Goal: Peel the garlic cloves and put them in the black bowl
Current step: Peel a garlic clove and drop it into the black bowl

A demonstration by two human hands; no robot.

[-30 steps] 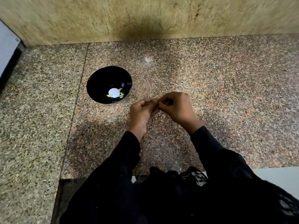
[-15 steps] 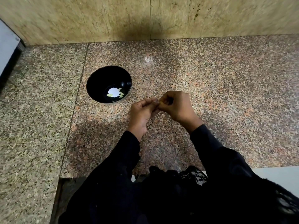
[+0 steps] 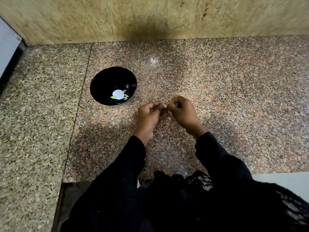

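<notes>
Both hands met above the speckled granite counter (image 3: pixel 234 97), fingers curled and tips pressed together. The left hand (image 3: pixel 150 114) pinched a small pale garlic clove (image 3: pixel 165 106) between thumb and fingers, and the right hand (image 3: pixel 182 111) pinched at the same clove from the other side, its fingers bent tightly inward. Only a sliver of the clove showed between the fingertips, so whether its skin was on or partly off could not be told. The black bowl (image 3: pixel 102 81) stood on the counter to the left of the hands and a little farther from the person, near but apart from the left hand. In its bottom lay a few pale yellowish pieces (image 3: pixel 125 97), probably peeled cloves, beside a bright white glare. Black sleeves (image 3: pixel 127 164) covered both forearms.
</notes>
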